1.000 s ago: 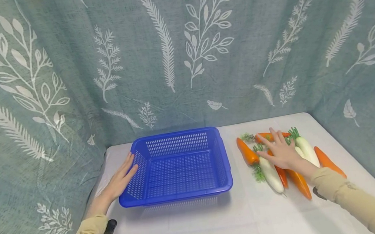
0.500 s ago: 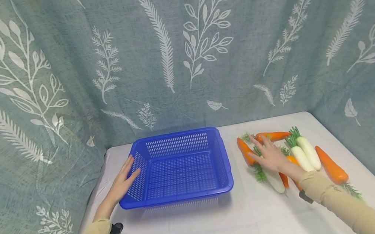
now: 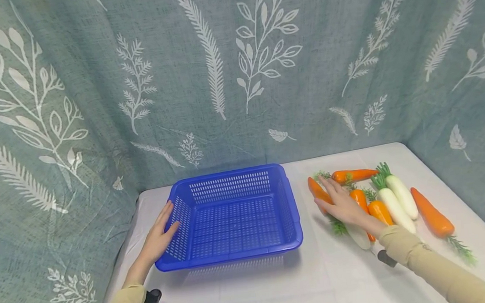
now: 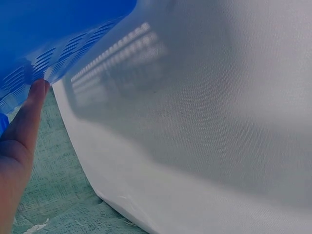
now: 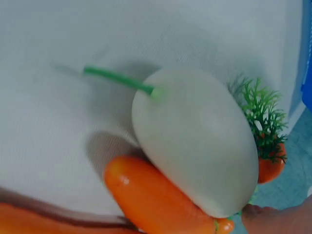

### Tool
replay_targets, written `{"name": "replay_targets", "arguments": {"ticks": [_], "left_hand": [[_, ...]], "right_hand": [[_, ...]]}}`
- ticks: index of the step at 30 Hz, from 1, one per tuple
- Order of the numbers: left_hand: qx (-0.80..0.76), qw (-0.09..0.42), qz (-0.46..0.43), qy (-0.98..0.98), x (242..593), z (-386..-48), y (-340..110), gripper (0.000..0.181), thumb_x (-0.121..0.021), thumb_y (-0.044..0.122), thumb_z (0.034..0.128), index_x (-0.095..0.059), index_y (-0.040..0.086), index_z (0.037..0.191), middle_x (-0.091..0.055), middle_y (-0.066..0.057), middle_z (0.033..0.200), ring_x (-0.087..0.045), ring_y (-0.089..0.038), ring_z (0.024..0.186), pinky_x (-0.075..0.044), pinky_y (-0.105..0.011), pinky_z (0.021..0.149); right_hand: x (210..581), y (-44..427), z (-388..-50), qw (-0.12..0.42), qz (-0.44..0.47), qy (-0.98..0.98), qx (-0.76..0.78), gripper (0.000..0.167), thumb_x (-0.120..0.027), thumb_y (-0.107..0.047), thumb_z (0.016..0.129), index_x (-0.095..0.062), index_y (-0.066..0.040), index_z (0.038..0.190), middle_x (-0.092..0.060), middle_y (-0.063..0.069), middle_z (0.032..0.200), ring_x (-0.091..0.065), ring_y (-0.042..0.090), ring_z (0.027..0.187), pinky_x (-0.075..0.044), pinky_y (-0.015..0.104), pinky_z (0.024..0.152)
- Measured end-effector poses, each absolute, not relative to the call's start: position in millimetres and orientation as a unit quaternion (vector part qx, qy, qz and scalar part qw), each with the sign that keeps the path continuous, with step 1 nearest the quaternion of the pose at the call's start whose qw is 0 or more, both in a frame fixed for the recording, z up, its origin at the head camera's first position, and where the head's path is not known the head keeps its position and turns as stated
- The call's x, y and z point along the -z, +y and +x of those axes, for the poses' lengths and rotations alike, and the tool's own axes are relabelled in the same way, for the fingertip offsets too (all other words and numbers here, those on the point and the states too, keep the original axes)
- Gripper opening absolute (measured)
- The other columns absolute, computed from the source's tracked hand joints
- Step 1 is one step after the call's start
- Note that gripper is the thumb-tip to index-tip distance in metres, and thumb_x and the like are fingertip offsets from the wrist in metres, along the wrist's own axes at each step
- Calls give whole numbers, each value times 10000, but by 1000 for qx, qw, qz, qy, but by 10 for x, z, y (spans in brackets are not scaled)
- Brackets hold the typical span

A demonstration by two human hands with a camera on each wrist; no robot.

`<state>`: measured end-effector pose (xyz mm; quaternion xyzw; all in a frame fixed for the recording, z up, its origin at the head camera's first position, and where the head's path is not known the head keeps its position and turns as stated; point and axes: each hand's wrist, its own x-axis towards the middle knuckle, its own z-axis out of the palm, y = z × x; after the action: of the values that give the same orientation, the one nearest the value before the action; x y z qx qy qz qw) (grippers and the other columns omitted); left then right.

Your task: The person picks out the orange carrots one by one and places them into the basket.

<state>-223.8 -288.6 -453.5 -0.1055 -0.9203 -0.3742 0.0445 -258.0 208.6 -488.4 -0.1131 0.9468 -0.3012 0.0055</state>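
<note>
A blue plastic basket stands on the table's left half with nothing inside. My left hand rests along its left side, fingers straight; in the left wrist view a thumb touches the slotted wall. On the right, my right hand is spread over the vegetables, fingers extended above or against an orange carrot. Contact there cannot be made out. A white radish lies partly hidden below that hand; the right wrist view shows the radish beside a carrot.
Another carrot lies behind the hand. Two orange carrots and two white radishes lie to its right. Farther right is a single carrot with green leaves. A green patterned curtain encloses the white-covered table.
My right hand has moved left across the vegetables to the leftmost carrot, uncovering the carrots and radishes behind it. My left hand stays at the basket's left side.
</note>
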Motion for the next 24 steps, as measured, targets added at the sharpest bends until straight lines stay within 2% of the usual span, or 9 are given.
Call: {"name": "replay_targets", "arguments": {"ticks": [4,8,14,24], "left_hand": [[374,46,-101,-921,4538,-2232,-2887,552,-453,101,979,-243,-87,1454,-171,-264,1548,-162,-486,1410,-158,-631,1136],[377,47,-101,-920,4543,-2229,-2892,550,-449,106,983,-242,-86,1455,-172,-261,1549,-163,-484,1410,-160,-628,1137],[378,50,-101,-919,4550,-2229,-2894,547,-449,103,980,-247,-84,1454,-179,-260,1547,-169,-484,1409,-162,-628,1137],[382,51,-105,-917,4556,-2224,-2895,552,-456,110,980,-249,-81,1454,-177,-258,1549,-165,-486,1410,-162,-631,1137]], "right_hand": [[4918,2058,-2593,7,-98,941,324,751,-437,-517,957,-111,-170,1537,-148,232,1567,-184,477,1412,-239,714,1062],[4930,2023,-2603,1,-89,932,352,739,-490,-423,960,-132,-119,1530,-163,229,1565,-178,459,1420,-226,683,1091],[4961,1941,-2624,-11,-65,923,378,724,-560,-319,937,-203,-40,1501,-218,263,1535,-252,464,1389,-256,632,1112],[5032,1809,-2665,-12,-49,914,403,705,-592,-244,909,-261,50,1458,-330,317,1459,-352,473,1328,-297,598,1110]]}}
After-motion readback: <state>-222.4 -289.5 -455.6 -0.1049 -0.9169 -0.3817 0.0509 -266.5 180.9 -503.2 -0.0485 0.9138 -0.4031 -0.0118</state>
